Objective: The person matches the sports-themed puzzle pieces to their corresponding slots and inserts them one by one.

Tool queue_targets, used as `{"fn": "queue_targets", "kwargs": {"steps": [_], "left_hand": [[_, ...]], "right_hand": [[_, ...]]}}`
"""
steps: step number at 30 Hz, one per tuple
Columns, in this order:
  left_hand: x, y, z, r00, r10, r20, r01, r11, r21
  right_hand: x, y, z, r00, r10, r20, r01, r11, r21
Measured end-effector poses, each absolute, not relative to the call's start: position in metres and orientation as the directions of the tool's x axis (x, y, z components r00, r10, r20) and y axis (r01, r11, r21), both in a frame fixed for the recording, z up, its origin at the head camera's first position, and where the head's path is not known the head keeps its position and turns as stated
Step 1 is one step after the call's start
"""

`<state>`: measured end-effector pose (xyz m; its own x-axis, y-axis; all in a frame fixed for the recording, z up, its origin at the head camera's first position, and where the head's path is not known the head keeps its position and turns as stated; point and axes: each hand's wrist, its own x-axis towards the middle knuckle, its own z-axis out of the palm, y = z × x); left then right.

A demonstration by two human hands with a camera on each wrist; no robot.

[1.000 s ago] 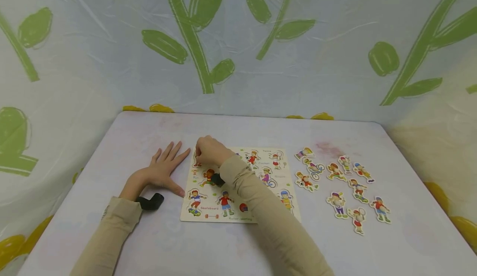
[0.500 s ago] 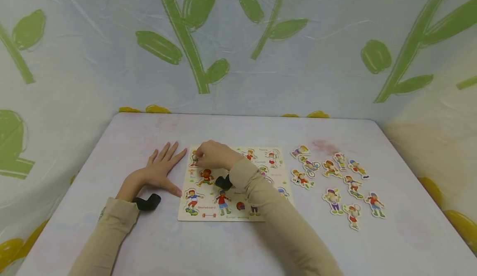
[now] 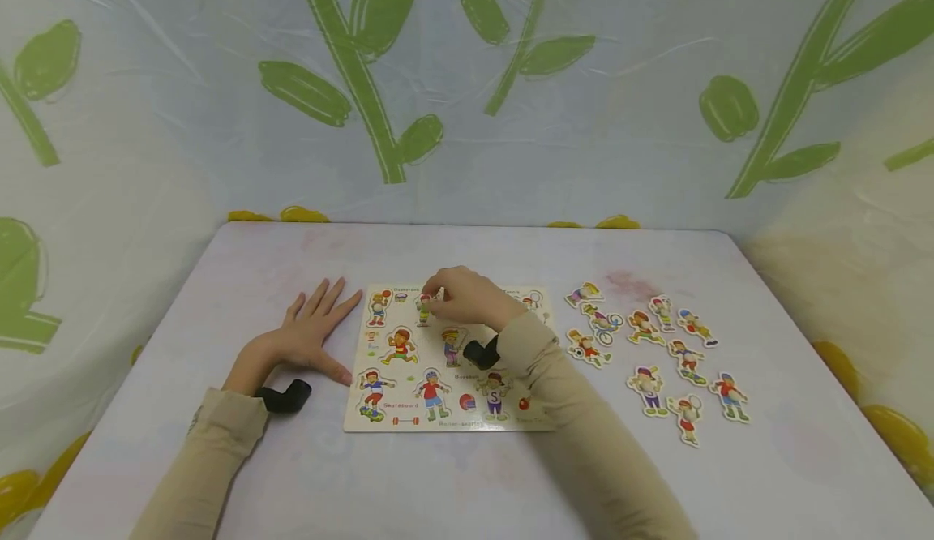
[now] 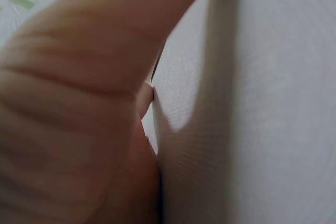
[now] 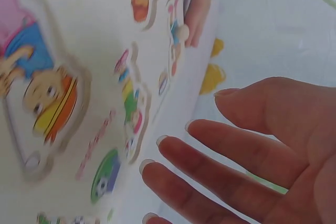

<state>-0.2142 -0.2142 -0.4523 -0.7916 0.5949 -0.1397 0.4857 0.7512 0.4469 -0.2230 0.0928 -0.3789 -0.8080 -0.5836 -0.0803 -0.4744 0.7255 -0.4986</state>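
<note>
- Board (image 3: 429, 353): flat on the table, in front of me, printed figures in shaped recesses. It lies between my two hands' sides, which I judge suits one hand steadying and the other working.
- Basketball piece (image 3: 377, 310): in the recess at the board's far left corner, a pale knob on its front. It appears seated. The knob probably serves as a pinch point.
- My right hand (image 3: 467, 293): above the board's far part, beside the basketball piece but apart from it. The wrist view shows fingers extended and separated, with nothing between them.
- My left hand (image 3: 310, 337): laid on the table with fingers splayed, gripping nothing. The thumb tip appears to touch the board's left edge, I judge to keep it from sliding.
- Loose pieces (image 3: 645, 327): ten, on the table right of the board, knobs visible on several. Mostly spread apart, presumably so each can be taken singly, on my right hand's side.
- Table (image 3: 328, 483): pale cover, bearing everything above.
- Backdrop (image 3: 642, 135): leaf-patterned cloth behind the table.
</note>
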Motion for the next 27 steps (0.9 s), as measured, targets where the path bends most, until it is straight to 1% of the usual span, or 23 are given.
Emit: {"fn": "queue_targets", "kwargs": {"steps": [5, 11, 16, 20, 24, 27], "left_hand": [[-0.214, -0.215, -0.453, -0.790, 0.601, -0.119, 0.493, 0.739, 0.460], [-0.214, -0.216, -0.454, -0.797, 0.582, -0.163, 0.481, 0.774, 0.411], [-0.214, -0.216, -0.455, -0.794, 0.590, -0.147, 0.483, 0.760, 0.435], [-0.216, -0.215, -0.457, -0.799, 0.581, -0.156, 0.478, 0.771, 0.421], [-0.216, -0.214, -0.459, -0.805, 0.565, -0.181, 0.467, 0.792, 0.393], [-0.216, -0.214, -0.458, -0.807, 0.566, -0.171, 0.465, 0.786, 0.408]], "right_hand": [[-0.220, 0.116, -0.375, -0.835, -0.547, -0.055, -0.446, 0.732, -0.515], [-0.216, 0.142, -0.369, -0.852, -0.524, 0.003, -0.444, 0.719, -0.534], [-0.215, 0.164, -0.366, -0.870, -0.491, 0.054, -0.432, 0.704, -0.563], [-0.216, 0.184, -0.365, -0.898, -0.433, 0.082, -0.392, 0.700, -0.597], [-0.220, 0.205, -0.364, -0.934, -0.344, 0.094, -0.324, 0.712, -0.623], [-0.222, 0.220, -0.366, -0.958, -0.264, 0.111, -0.272, 0.718, -0.641]]}}
